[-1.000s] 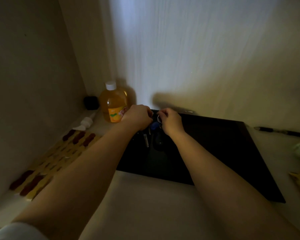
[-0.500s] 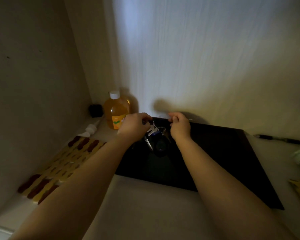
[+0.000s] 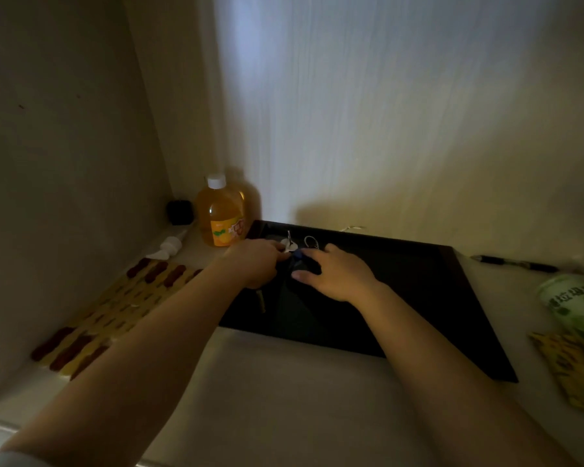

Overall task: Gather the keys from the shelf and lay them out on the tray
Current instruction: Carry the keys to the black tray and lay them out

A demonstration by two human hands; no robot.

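Note:
A black tray [image 3: 418, 298] lies on the pale shelf against the back wall. On its far left part sit a silver key [image 3: 289, 243], a metal key ring [image 3: 311, 242] and a blue key fob [image 3: 297, 255]. My left hand [image 3: 255, 262] rests curled over the tray's left side, fingertips on the silver key, and a brass key [image 3: 261, 301] pokes out beneath it. My right hand [image 3: 334, 273] lies flat on the tray with fingers spread, touching the blue fob and a dark item under it. The light is dim, so small details are unclear.
An orange drink bottle [image 3: 220, 214] with a white cap stands left of the tray, beside a small black cube [image 3: 180, 212] and a white tube [image 3: 171, 246]. A yellow and brown patterned mat [image 3: 115, 308] lies left. A pen [image 3: 516, 262], a green-white can [image 3: 573, 305] and a yellow packet [image 3: 573, 369] sit right.
Both hands have lowered onto the tray. My right hand has gone from pinching to flat with fingers apart, and the key ring and silver key now lie on the tray beyond the fingers.

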